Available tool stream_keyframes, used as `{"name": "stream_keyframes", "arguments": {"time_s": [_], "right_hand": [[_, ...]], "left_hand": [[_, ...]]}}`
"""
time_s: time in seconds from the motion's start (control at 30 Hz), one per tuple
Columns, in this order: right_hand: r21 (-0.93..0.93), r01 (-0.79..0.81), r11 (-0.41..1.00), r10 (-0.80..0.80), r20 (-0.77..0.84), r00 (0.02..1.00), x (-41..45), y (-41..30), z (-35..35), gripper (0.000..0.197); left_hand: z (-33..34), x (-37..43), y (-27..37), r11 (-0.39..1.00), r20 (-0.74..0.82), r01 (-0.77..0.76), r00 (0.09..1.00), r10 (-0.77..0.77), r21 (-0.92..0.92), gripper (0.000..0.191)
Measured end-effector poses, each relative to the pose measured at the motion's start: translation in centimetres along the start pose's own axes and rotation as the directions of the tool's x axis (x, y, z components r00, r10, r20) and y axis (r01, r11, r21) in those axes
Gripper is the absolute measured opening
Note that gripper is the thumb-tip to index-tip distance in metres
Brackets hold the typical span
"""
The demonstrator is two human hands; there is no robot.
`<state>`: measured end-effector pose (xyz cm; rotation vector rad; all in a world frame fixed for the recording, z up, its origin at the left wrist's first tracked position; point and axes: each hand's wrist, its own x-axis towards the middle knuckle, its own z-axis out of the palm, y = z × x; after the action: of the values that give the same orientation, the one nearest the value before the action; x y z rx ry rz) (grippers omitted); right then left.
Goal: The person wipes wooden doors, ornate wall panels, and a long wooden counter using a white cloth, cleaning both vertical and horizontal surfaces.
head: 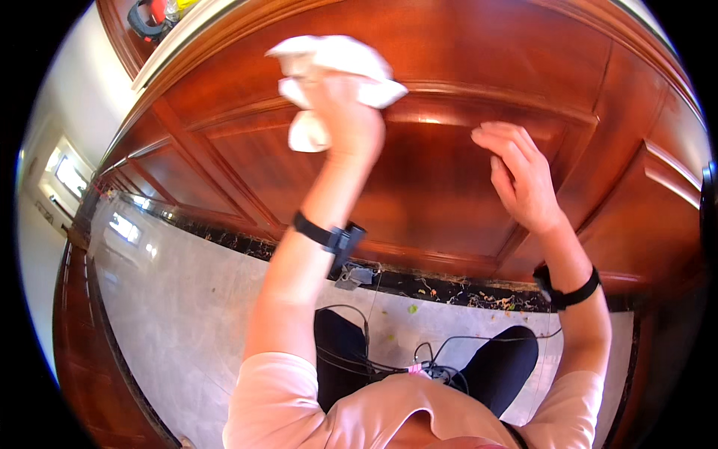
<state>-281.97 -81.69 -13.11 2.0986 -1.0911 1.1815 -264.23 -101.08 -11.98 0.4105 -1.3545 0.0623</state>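
My left hand is raised before glossy reddish-brown wood panelling and grips a white cloth. Parts of the cloth spread beyond the fingers, and both hand and cloth are slightly blurred. To the right, my right hand holds nothing; its fingers are bent and a little apart, near the panel's raised moulding. Whether its fingertips touch the wood cannot be told. Each wrist wears a black strap, the left one with a dark device on it.
Below the panelling runs a black marbled baseboard with small scraps along it. A crumpled grey item lies at its foot on the grey tiled floor. Black cables cross between my knees. Several colourful items stand at upper left.
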Motion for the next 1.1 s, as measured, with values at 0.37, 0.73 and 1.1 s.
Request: {"name": "stream_keyframes", "arguments": {"time_s": [0.37,0.73,1.1], "right_hand": [[0.553,-0.604,0.574,0.691,0.07,0.72,5.4,-0.2,-7.9,0.022],[0.443,-0.505,-0.741,0.482,0.874,0.06,12.1,-9.2,-12.4,0.041],[0.406,-0.914,-0.008,0.807,0.542,0.234,14.2,-20.0,-17.5,0.077]], "left_hand": [[1.0,3.5,12.5,0.92,0.842,0.193,0.498,0.208,-0.341,0.021],[-8.7,13.4,18.9,-0.597,0.879,0.768,-0.429,-0.211,0.232,0.031],[-9.8,15.5,26.8,-0.633,0.799,0.662,-0.591,-0.112,0.401,0.036]]}}
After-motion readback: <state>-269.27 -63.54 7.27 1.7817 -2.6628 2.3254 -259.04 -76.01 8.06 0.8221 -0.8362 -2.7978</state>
